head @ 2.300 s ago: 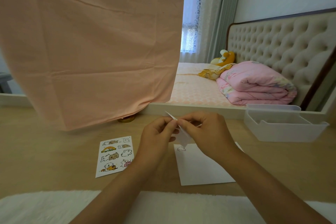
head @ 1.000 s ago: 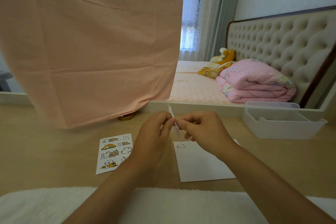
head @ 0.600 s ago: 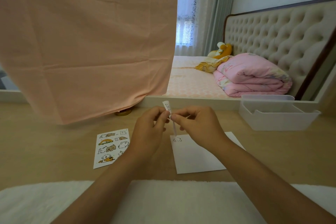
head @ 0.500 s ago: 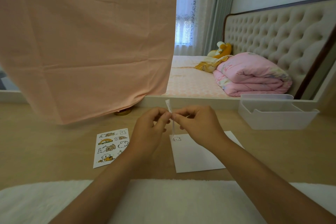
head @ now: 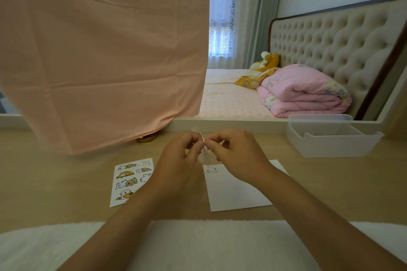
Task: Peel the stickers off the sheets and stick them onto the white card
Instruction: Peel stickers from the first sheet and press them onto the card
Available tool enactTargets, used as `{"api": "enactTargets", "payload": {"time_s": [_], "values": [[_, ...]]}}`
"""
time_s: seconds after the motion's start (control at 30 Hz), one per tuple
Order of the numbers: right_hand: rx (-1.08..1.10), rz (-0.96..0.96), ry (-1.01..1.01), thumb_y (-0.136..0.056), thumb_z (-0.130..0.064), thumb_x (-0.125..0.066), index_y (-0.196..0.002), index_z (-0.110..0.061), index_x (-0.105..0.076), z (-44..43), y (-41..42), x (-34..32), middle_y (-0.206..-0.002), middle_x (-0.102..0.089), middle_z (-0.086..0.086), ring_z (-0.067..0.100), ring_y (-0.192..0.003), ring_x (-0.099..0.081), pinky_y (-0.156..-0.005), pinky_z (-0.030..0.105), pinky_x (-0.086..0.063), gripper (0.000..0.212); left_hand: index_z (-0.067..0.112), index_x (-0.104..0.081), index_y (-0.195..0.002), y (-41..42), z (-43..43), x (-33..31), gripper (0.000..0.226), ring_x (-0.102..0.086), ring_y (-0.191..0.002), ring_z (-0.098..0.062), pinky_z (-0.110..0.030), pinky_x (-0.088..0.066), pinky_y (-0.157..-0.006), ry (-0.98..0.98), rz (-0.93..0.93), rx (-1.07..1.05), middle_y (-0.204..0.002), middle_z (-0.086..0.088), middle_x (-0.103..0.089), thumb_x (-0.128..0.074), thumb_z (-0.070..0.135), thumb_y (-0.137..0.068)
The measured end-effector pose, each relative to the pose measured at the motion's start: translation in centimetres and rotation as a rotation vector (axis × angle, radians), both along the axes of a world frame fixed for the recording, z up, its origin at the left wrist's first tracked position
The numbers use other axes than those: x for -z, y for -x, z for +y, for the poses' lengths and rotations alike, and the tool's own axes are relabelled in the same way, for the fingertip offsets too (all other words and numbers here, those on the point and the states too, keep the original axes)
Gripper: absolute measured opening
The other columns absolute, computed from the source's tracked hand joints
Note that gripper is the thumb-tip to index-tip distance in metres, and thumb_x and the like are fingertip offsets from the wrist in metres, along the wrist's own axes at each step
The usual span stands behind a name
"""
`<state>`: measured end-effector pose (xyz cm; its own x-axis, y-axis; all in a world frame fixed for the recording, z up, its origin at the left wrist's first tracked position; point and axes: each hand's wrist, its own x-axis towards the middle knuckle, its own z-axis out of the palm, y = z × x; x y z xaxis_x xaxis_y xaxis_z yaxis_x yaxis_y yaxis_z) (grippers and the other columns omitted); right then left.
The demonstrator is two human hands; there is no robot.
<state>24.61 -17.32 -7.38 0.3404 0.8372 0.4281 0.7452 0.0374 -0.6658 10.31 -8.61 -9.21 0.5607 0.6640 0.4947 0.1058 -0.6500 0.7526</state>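
A small sticker sheet point(head: 204, 152) is held upright and edge-on above the wooden desk, pinched between my left hand point(head: 179, 159) and my right hand point(head: 236, 155), fingertips meeting at its upper part. Below my right hand lies the white card point(head: 235, 193) with one small animal sticker point(head: 211, 170) in its top left corner. A second sticker sheet point(head: 130, 180) with several cartoon animals lies flat to the left, partly behind my left wrist.
A peach cloth point(head: 105, 50) hangs over the back left of the desk, with a gold lid point(head: 147, 138) at its hem. A white plastic tray point(head: 330, 138) stands at the back right. White fleece point(head: 198, 246) covers the near edge.
The small sheet has turned from slanted to nearly edge-on between my fingertips, and both hands have stayed close together above the card's top left corner.
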Motion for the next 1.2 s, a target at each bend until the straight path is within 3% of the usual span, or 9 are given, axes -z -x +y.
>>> {"api": "enactTargets", "payload": {"time_s": [0.1,0.23,0.33,0.4,0.5,0.67,0.97,1.1,1.2], "values": [[-0.013,0.069,-0.014,-0.096,-0.032,-0.064,-0.096,-0.03,-0.079,0.0,0.2,0.0,-0.083,-0.073,-0.014,0.012,-0.065,-0.067,-0.069,0.042,-0.061,0.015,0.023,-0.064,-0.089,-0.1,-0.3,-0.2,0.017,-0.064,-0.088,-0.011,-0.041,-0.06,-0.077,0.107,-0.007,0.02,-0.089,0.008,-0.064,-0.053,0.02,-0.101],[-0.032,0.216,-0.051,-0.096,-0.03,-0.066,-0.093,-0.023,-0.077,-0.2,0.3,-0.3,-0.082,-0.073,-0.01,0.01,-0.06,-0.067,-0.057,0.024,-0.054,0.013,0.006,-0.067,-0.097,-0.2,-0.9,-0.9,0.021,-0.071,-0.086,-0.016,-0.029,-0.06,-0.069,0.406,-0.136,0.08,-0.092,0.0,-0.073,-0.049,0.016,-0.103],[-0.038,0.182,-0.067,-0.095,-0.03,-0.067,-0.1,-0.024,-0.079,-0.3,0.3,-0.4,-0.087,-0.073,-0.013,0.006,-0.065,-0.067,-0.059,0.018,-0.052,0.013,0.004,-0.067,-0.099,0.0,-1.3,-1.5,0.023,-0.073,-0.078,-0.012,-0.021,-0.056,-0.064,0.504,-0.195,0.127,-0.085,-0.001,-0.074,-0.048,0.016,-0.103],[-0.027,0.112,-0.083,-0.094,-0.03,-0.068,-0.103,-0.028,-0.079,-0.2,0.2,-0.4,-0.091,-0.074,-0.015,0.004,-0.068,-0.066,-0.062,0.015,-0.051,0.014,0.007,-0.069,-0.101,0.1,-1.4,-1.7,0.025,-0.073,-0.079,-0.012,-0.024,-0.058,-0.067,0.538,-0.217,0.142,-0.085,0.0,-0.075,-0.048,0.018,-0.104],[0.0,0.028,-0.123,-0.094,-0.031,-0.068,-0.106,-0.029,-0.078,-0.2,0.2,-0.3,-0.095,-0.073,-0.014,0.0,-0.071,-0.063,-0.064,0.016,-0.052,0.016,0.007,-0.071,-0.105,0.1,-1.1,-1.6,0.023,-0.074,-0.088,-0.016,-0.033,-0.062,-0.077,0.544,-0.219,0.149,-0.093,-0.004,-0.076,-0.053,0.021,-0.101],[0.027,-0.012,-0.156,-0.093,-0.032,-0.068,-0.106,-0.026,-0.079,-0.3,0.3,-0.3,-0.094,-0.072,-0.014,-0.001,-0.073,-0.061,-0.063,0.014,-0.05,0.017,0.008,-0.072,-0.101,0.1,-1.0,-1.5,0.017,-0.074,-0.087,-0.012,-0.024,-0.06,-0.072,0.497,-0.206,0.124,-0.093,0.003,-0.076,-0.056,0.014,-0.099],[0.059,0.164,-0.073,-0.087,-0.034,-0.076,-0.096,-0.032,-0.081,-0.3,0.4,-0.7,-0.082,-0.074,-0.018,0.001,-0.067,-0.065,-0.068,0.026,-0.058,0.011,0.016,-0.074,-0.093,0.1,-1.1,-1.6,0.015,-0.073,-0.08,-0.008,-0.017,-0.056,-0.064,0.448,-0.211,0.06,-0.084,0.008,-0.076,-0.06,0.013,-0.096],[0.095,0.036,-0.062,-0.089,-0.035,-0.072,-0.101,-0.034,-0.08,-0.6,0.7,-0.9,-0.085,-0.074,-0.019,0.001,-0.068,-0.064,-0.068,0.026,-0.057,0.014,0.015,-0.076,-0.091,0.1,-1.2,-1.7,0.014,-0.073,-0.079,-0.009,-0.017,-0.057,-0.066,0.475,-0.218,0.068,-0.084,0.006,-0.077,-0.062,0.013,-0.095],[0.129,-0.155,-0.101,-0.091,-0.037,-0.068,-0.104,-0.036,-0.079,-0.8,0.9,-0.9,-0.087,-0.075,-0.019,-0.001,-0.065,-0.061,-0.062,0.017,-0.049,0.017,0.015,-0.077,-0.093,-0.1,-1.2,-1.5,0.014,-0.073,-0.086,-0.012,-0.024,-0.06,-0.073,0.504,-0.202,0.058,-0.089,0.003,-0.077,-0.064,0.017,-0.095]]}}
